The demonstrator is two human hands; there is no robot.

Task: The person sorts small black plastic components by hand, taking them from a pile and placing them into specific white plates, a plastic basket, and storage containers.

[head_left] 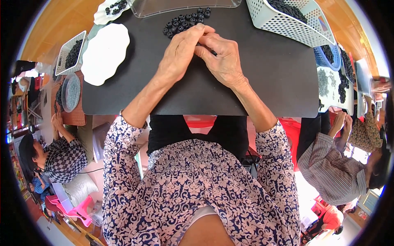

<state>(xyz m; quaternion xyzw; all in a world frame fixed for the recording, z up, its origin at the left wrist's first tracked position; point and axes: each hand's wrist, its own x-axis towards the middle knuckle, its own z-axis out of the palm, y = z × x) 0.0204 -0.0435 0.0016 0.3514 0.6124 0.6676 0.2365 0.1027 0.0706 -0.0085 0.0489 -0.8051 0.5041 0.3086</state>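
A cluster of small round black blueberry-like pieces (180, 24), each with a ringed dimple, lies on the dark table in front of my hands. My left hand (180, 51) is held with its fingers stretched out, its fingertips at the near edge of the cluster. Against it leans my right hand (221, 57), with fingers curled and the thumb pointing toward the left palm. A dark bit of a blueberry-like piece shows in the gap between the right thumb and fingers. What else lies between the two palms is hidden.
A white scalloped plate (105, 53) rests at the left, with a smaller white dish (100, 15) of black pieces behind it. A clear tray (184, 9) borders the cluster. White baskets (283, 28) of dark pieces stand on both sides. One person sits at each side.
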